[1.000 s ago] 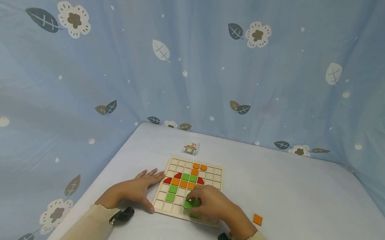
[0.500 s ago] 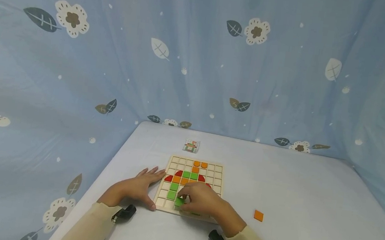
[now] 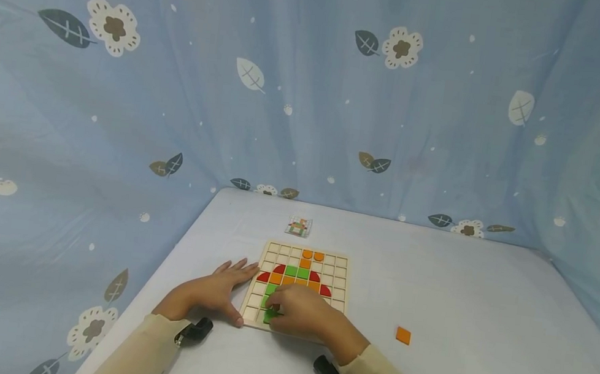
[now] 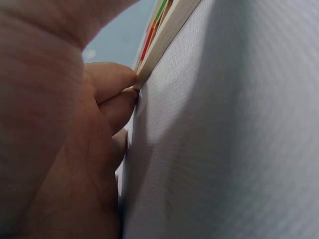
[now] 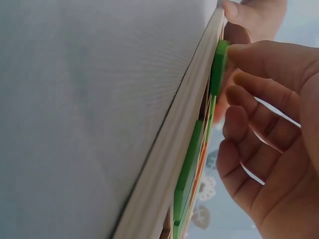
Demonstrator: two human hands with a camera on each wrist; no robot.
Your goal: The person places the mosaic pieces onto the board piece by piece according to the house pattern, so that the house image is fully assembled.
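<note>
A wooden grid board (image 3: 335, 265) lies on the white table, with red quarter-round, orange and green pieces set in its cells. My left hand (image 3: 216, 291) is spread flat at its left side, thumb and fingertips against the edge; the left wrist view shows those fingertips (image 4: 117, 82) meeting the wooden side. Over the board's near left part, my right hand (image 3: 299, 310) pinches a green square tile (image 3: 270, 315). From the right wrist, this green tile (image 5: 218, 67) stands slightly proud of the board under the thumb, other fingers loosely curled. The hand hides several cells in the head view.
A small picture card (image 3: 298, 226) with a coloured grid pattern lies behind the board. One loose orange square tile (image 3: 403, 335) rests on the table to the right. Blue patterned cloth (image 3: 338, 92) hangs behind and beside the table.
My right hand has moved left across the near part of the board with the green tile, to the column under the other green pieces. The left hand has stayed put.
</note>
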